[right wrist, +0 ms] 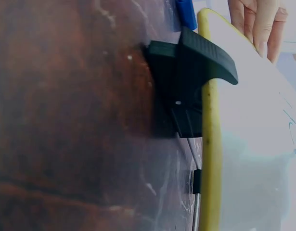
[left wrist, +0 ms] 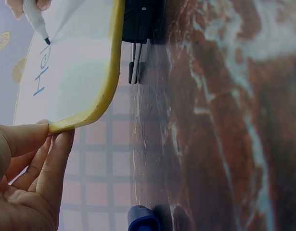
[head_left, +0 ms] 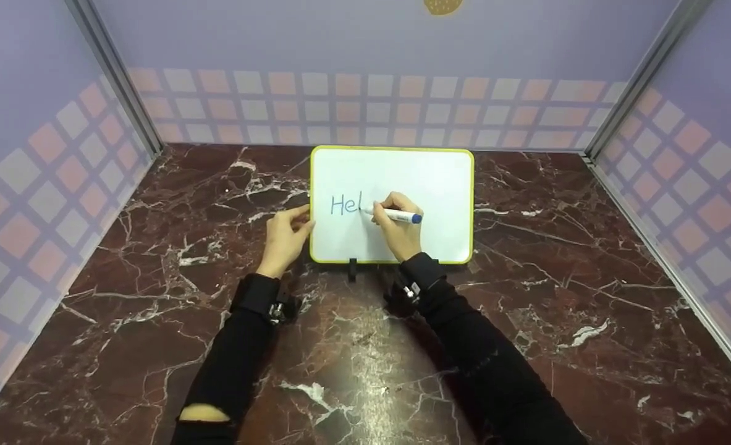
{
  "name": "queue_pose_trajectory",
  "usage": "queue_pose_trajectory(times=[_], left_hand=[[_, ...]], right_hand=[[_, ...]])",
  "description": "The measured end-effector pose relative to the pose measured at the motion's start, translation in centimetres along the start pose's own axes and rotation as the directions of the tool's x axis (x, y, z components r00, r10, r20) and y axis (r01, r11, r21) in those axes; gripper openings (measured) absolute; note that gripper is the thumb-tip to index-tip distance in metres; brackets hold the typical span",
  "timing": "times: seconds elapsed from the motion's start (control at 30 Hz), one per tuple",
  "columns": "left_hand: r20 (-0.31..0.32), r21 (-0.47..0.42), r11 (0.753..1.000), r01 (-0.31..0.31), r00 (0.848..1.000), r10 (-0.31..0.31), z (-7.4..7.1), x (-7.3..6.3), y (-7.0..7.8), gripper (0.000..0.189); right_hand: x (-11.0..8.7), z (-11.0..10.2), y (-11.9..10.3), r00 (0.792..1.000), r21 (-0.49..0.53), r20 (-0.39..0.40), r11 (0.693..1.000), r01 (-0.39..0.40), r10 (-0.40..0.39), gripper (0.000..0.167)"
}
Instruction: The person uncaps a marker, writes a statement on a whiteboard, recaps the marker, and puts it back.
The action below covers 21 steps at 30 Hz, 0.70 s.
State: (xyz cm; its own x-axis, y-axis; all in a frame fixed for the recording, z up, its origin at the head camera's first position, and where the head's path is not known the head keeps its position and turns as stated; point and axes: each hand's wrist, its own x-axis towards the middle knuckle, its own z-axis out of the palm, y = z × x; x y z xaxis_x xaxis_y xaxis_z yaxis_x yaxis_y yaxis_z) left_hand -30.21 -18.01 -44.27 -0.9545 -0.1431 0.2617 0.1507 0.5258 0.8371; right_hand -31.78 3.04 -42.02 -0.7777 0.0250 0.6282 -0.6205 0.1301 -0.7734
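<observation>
- whiteboard (head_left: 396, 170): yellow rim, rounded corners, standing up on a black stand (head_left: 352, 270), left edge pinched by the left hand (head_left: 286, 236). Got "Hel" in thin blue letters on its left half
- marker (head_left: 399, 215): white barrel, blue back end, gripped slantwise in the right hand (head_left: 402, 233), bare tip right by the foot of the "l"
</observation>
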Motion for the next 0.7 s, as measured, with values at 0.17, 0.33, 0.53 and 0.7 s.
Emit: queue_pose_trajectory(times=[0.17, 0.33, 0.53, 0.7], left_hand=[[-0.003, -0.004, 1.0, 0.002, 1.0, -0.002, 0.0, 0.0, 0.1, 0.037], [0.0, -0.007, 1.0, -0.002, 1.0, 0.002, 0.0, 0.0, 0.0, 0.037], [-0.015, -0.01, 1.0, -0.017, 1.0, 0.017, 0.0, 0.0, -0.1, 0.037], [-0.014, -0.01, 1.0, -0.02, 1.0, 0.02, 0.0, 0.1, -0.1, 0.037]], right_hand=[[0.1, -0.2, 1.8, 1.0, -0.007, -0.02, 1.0, -0.003, 0.003, 0.021], [0.6, -0.6, 3.1, 0.996, -0.007, -0.07, 0.999, 0.046, -0.047, 0.02], [1.5, -0.9, 3.4, 0.994, -0.008, -0.084, 0.997, 0.074, -0.074, 0.019], [1.7, -1.0, 3.5, 0.995, -0.005, -0.073, 0.998, 0.063, -0.064, 0.018]])
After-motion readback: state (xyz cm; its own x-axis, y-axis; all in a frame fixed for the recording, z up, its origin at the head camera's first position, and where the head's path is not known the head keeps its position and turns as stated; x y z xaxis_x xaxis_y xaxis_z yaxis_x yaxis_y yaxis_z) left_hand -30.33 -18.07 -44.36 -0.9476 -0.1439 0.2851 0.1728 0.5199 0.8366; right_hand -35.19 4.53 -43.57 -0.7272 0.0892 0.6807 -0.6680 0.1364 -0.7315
